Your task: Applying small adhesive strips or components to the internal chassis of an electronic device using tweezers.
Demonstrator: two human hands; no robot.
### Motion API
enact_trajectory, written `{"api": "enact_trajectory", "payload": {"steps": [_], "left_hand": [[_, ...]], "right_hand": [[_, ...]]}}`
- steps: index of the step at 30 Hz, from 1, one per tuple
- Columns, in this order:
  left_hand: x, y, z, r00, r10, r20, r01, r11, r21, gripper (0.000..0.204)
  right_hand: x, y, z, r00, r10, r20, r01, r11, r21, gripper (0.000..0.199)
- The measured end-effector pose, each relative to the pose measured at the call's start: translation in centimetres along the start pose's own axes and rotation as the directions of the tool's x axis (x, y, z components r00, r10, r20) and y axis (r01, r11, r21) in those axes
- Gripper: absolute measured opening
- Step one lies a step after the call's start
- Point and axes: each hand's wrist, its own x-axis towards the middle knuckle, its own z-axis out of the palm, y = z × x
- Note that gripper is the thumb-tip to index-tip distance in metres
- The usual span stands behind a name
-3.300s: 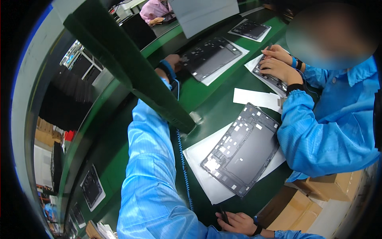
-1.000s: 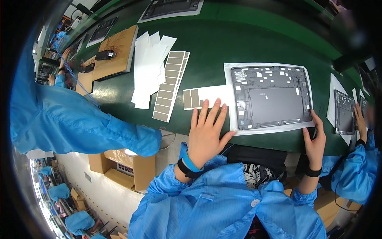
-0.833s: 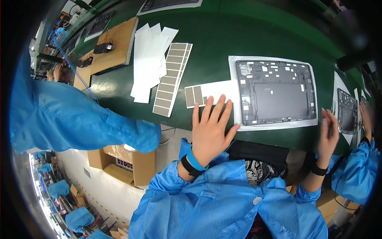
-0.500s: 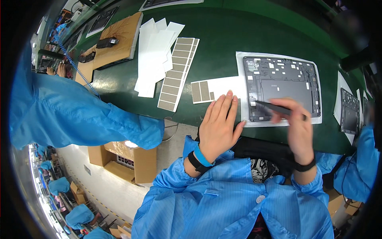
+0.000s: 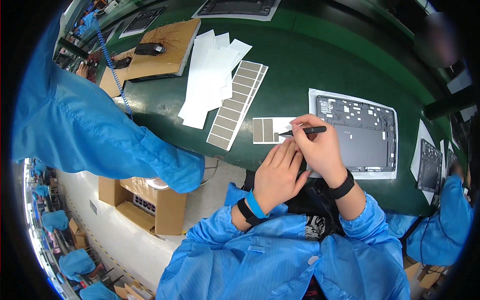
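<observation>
My right hand (image 5: 322, 150) is closed around black tweezers (image 5: 314, 130). Their pointed tip is at a small grey patch on a white backing sheet (image 5: 257, 131), which also carries two larger grey adhesive pieces. My left hand (image 5: 277, 175) lies with its fingers stretched out at the sheet's lower edge, the fingertips close under the right hand. To the right, on white wrapping, rests a dark grey tablet housing (image 5: 365, 145) with many small white pieces along its upper part. My right hand and wrist cover part of its left side.
Left of the sheet lie a long strip of grey stickers (image 5: 232, 112) and overlapping white paper strips (image 5: 205, 85). Beyond them is a brown cardboard piece (image 5: 172, 42) with a black part. A co-worker's blue sleeve (image 5: 125, 130) reaches in from the left. More housings (image 5: 430, 165) lie to the right.
My right hand has moved left with the tweezers, from above the tablet housing to the small grey patch on the backing sheet. The left hand stays flat beside the sheet. The view has shifted slightly.
</observation>
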Motion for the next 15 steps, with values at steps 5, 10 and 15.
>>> {"api": "enact_trajectory", "payload": {"steps": [5, 10, 15], "left_hand": [[0.2, 0.3, -0.1, 1.000, -0.023, 0.006, 0.023, 0.999, 0.022, 0.054], [2.3, 2.4, -1.7, 0.992, -0.130, -0.006, 0.130, 0.992, 0.000, 0.042], [5.5, 3.1, -0.2, 0.991, -0.125, -0.045, 0.123, 0.992, -0.040, 0.043]], "right_hand": [[-0.6, -0.6, -1.1, 0.987, -0.041, -0.157, 0.082, 0.961, 0.263, 0.023], [-0.1, 1.2, -9.8, 0.958, -0.055, -0.281, 0.111, 0.976, 0.189, 0.023], [0.5, 2.4, -9.8, 0.986, -0.024, -0.164, 0.056, 0.980, 0.193, 0.022]]}}
